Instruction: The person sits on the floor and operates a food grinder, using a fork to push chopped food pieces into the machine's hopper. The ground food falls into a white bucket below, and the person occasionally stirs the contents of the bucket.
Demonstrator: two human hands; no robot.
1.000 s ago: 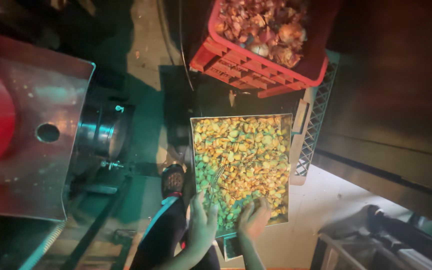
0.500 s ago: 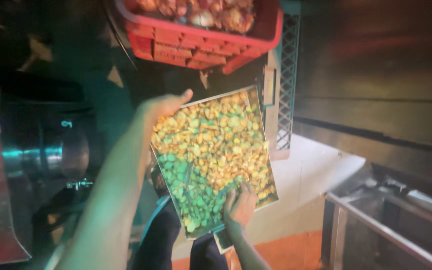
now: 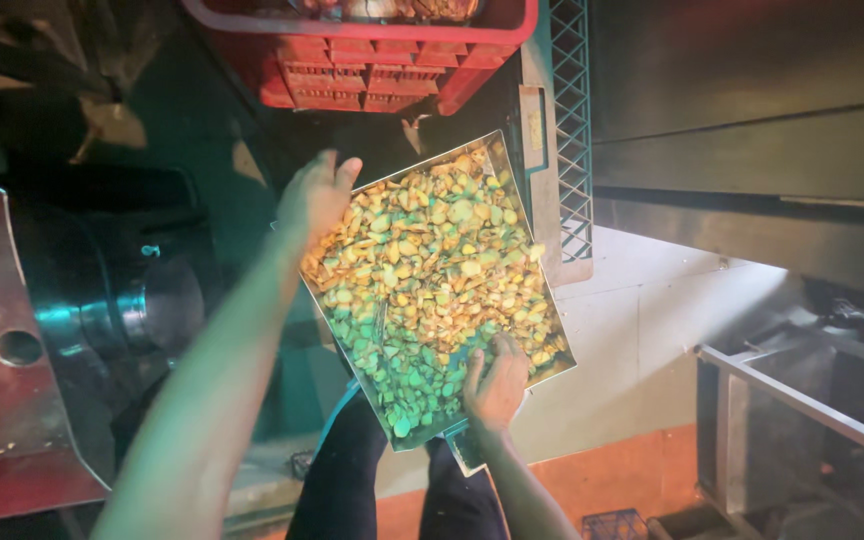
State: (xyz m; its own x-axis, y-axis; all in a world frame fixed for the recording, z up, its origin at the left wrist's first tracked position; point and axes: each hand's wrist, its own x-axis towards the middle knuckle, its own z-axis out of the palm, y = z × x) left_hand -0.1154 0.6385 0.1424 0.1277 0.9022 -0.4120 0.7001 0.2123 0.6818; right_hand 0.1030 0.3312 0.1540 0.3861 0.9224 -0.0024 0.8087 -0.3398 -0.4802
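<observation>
My left hand (image 3: 317, 195) curls over the far left edge of a flat metal tray (image 3: 542, 300), and my right hand (image 3: 497, 385) is closed on its near edge, thumb on top. The tray sits tipped in the middle of the frame, full of small yellow pieces (image 3: 432, 270). A red crate (image 3: 372, 65) hangs at the top, and a shiny machine (image 3: 102, 320) stands at the left.

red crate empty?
No: the red crate above the metal tray holds a heap of brownish lumps showing over its rim.
</observation>
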